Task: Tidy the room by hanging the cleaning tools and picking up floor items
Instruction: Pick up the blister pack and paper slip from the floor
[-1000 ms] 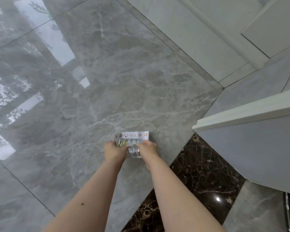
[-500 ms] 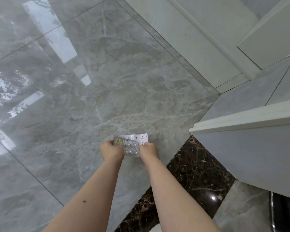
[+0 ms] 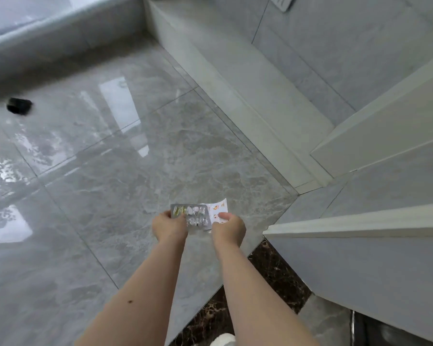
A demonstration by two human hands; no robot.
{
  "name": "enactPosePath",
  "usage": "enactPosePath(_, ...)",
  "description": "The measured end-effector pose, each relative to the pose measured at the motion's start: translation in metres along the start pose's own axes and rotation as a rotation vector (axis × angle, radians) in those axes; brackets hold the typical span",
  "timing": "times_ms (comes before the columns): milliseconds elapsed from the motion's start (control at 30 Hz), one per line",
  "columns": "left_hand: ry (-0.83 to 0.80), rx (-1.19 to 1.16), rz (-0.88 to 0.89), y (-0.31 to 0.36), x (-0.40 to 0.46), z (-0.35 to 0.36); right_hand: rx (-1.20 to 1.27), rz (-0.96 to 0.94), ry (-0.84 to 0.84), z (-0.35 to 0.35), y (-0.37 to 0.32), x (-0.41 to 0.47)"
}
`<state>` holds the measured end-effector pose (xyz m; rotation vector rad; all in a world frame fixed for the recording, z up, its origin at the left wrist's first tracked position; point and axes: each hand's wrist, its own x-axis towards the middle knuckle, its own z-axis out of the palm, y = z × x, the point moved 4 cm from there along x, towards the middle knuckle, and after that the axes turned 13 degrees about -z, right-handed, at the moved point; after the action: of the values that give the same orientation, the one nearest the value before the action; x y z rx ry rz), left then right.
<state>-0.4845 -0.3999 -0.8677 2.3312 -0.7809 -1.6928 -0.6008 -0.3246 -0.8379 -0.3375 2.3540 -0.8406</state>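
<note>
**Blister pack and paper slip held in both hands above floor**

A silver blister pack [image 3: 191, 217] is held in the air over the grey marble floor [image 3: 110, 196], in front of the person, with both arms stretched forward. The left hand [image 3: 170, 227] grips the pack's left end; its fingers are curled round the edge, some yellow pills are seen just beside the thumb. The right hand [image 3: 228, 228] pinches a white paper slip [image 3: 220, 208] with small orange prints, the thumb is laid on top of it. The slip lies just beside the pack's right end, overlapping it; which one is on top cannot be told for sure. The remaining right fingers are hidden under the slip.

A small black object [image 3: 19, 105] is seen on the floor far to the left, blurred, well apart from the hands. A dark brown marble strip [image 3: 280, 273] runs along the floor edge at lower right. A white door frame [image 3: 375, 221] and grey wall tiles are seen at right. A bit of something white [image 3: 223, 340] shows at the bottom edge between the arms.
</note>
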Motion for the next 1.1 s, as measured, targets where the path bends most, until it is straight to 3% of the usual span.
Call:
enactPosePath(233, -0.121, -0.218, 0.141, 0.131, -0.083, -0.048, 0.109, -0.181, 0.134, -0.055, -0.148, -0.020)
enactPosePath(433, -0.188, -0.366, 0.206, 0.177, -0.119, -0.095, 0.131, -0.259, 0.137, -0.067, -0.221, -0.045)
enactPosePath(800, 0.019, -0.500, 0.262, 0.222, -0.143, -0.241, 0.141, -0.420, -0.006, -0.013, -0.347, -0.137)
enactPosePath(1100, 0.155, -0.699, 0.222, 0.217, -0.169, -0.352, 0.094, -0.609, -0.216, 0.028, -0.414, -0.215)
